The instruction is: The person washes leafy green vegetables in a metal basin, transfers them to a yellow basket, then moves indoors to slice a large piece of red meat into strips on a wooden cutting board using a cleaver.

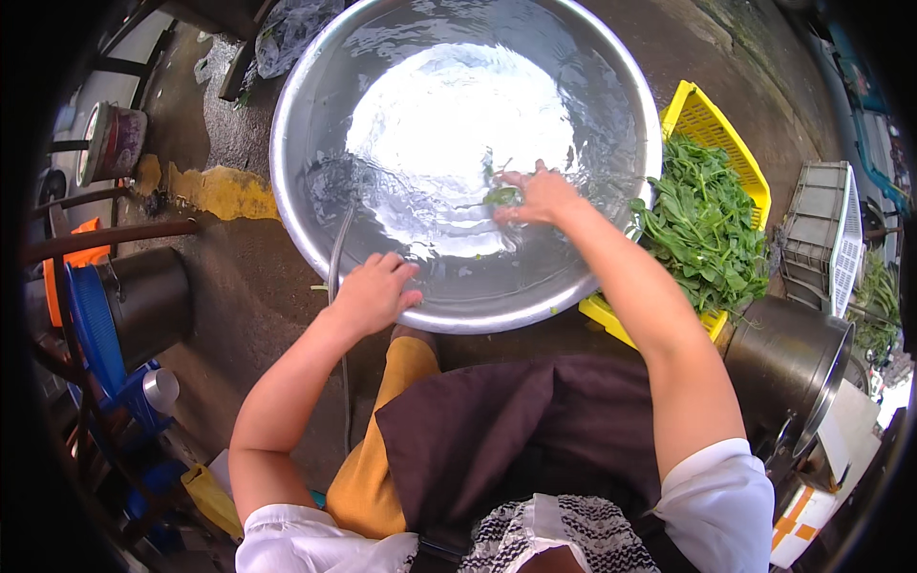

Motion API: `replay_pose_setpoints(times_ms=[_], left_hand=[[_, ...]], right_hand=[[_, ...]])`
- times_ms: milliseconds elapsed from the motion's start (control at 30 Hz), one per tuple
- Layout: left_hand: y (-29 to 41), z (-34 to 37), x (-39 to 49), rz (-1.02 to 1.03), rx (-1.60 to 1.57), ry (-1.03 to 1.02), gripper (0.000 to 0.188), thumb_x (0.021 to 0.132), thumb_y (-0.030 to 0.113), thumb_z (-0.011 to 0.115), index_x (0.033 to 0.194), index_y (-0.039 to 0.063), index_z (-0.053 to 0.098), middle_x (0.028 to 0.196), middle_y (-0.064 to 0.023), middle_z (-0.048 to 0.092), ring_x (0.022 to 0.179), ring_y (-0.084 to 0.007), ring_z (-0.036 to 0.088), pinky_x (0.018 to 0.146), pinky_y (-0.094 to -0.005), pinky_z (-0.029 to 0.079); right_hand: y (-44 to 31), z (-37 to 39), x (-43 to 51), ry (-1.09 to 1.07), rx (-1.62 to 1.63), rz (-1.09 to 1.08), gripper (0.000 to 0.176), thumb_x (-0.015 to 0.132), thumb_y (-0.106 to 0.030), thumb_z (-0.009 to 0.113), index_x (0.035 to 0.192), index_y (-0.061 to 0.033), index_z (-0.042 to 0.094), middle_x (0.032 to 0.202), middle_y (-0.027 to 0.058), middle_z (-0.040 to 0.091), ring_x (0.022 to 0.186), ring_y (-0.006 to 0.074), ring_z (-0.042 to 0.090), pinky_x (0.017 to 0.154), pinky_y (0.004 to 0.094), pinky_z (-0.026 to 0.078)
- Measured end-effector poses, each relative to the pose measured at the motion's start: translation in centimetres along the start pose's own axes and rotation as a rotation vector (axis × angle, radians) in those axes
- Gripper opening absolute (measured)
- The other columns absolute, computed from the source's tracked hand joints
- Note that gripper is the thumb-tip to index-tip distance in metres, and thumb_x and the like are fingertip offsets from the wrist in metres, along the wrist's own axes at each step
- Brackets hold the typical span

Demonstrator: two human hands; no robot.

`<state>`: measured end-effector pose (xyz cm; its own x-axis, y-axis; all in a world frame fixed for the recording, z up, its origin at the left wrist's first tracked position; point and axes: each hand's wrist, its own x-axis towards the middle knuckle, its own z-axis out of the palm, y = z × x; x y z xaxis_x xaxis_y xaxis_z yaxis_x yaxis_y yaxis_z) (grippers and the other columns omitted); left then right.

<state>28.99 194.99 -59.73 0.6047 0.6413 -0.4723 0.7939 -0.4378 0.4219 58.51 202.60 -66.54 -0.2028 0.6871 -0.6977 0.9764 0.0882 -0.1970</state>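
Observation:
A wide metal basin (469, 321) of water stands before me, bright glare covering much of the water. My right hand (541, 195) reaches into it, fingers spread around a small green leaf (499, 195) at the surface. Whether the fingers touch the leaf, I cannot tell. At the near left rim, my left hand (376, 294) hovers or rests with nothing in it, fingers loosely apart. Just left of that hand, a grey hose (340, 240) runs over the rim into the water. Beside the basin on the right, a yellow plastic basket (723, 147) holds a heap of leafy greens (706, 229).
Right of the basket are a large metal pot (784, 365) and a grey plastic crate (813, 222). On the left stand another dark pot (154, 304), a blue basket (97, 326) and a bucket (118, 142). Clear plastic bags (286, 36) lie on the wet floor (215, 272).

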Motion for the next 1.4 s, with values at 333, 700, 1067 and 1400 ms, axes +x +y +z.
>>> replay_pose_setpoints(times_ms=[333,700,1067,1400], left_hand=[[-0.4,3.1,6.1,-0.228,-0.285,0.157,0.021,0.088,0.021,0.055,0.086,0.001,0.059,0.082,-0.0228,0.063,0.081,-0.0415,0.060,0.068,-0.0475,0.047],[17.8,-3.6,15.2,0.221,-0.920,0.148,0.024,0.093,0.024,0.050,0.096,0.004,0.064,0.078,-0.0069,0.062,0.068,-0.0152,0.054,0.066,-0.0307,0.045],[11.6,-6.2,12.7,0.383,-0.180,0.011,0.066,0.083,0.028,0.066,0.138,0.005,0.037,0.137,-0.0180,0.043,0.124,-0.0339,0.043,0.103,-0.0409,0.037],[-4.0,-1.5,-0.9,0.168,-0.040,-0.252,0.024,0.078,0.011,0.067,0.100,0.004,0.060,0.098,-0.0147,0.055,0.096,-0.0364,0.051,0.082,-0.0422,0.044]], right_hand=[[0.5,2.3,-0.4,-0.145,-0.557,0.117,0.038,0.081,-0.018,0.061,0.119,-0.0165,0.063,0.132,0.0150,0.050,0.126,0.0335,0.042,0.096,0.0663,0.032],[13.3,-1.5,-22.1,0.489,-0.159,0.088,0.011,0.074,-0.013,0.061,0.084,-0.0083,0.061,0.083,0.0081,0.056,0.080,0.0269,0.061,0.066,0.0386,0.050],[18.1,-6.4,-30.2,0.559,0.401,0.241,0.029,0.075,-0.004,0.067,0.104,-0.0056,0.063,0.088,0.0043,0.061,0.066,0.0109,0.056,0.059,0.0242,0.044],[2.6,-6.3,-17.2,0.401,0.504,-0.141,0.044,0.079,-0.009,0.064,0.121,-0.0151,0.054,0.111,0.0094,0.054,0.101,0.0289,0.057,0.082,0.0391,0.049]])
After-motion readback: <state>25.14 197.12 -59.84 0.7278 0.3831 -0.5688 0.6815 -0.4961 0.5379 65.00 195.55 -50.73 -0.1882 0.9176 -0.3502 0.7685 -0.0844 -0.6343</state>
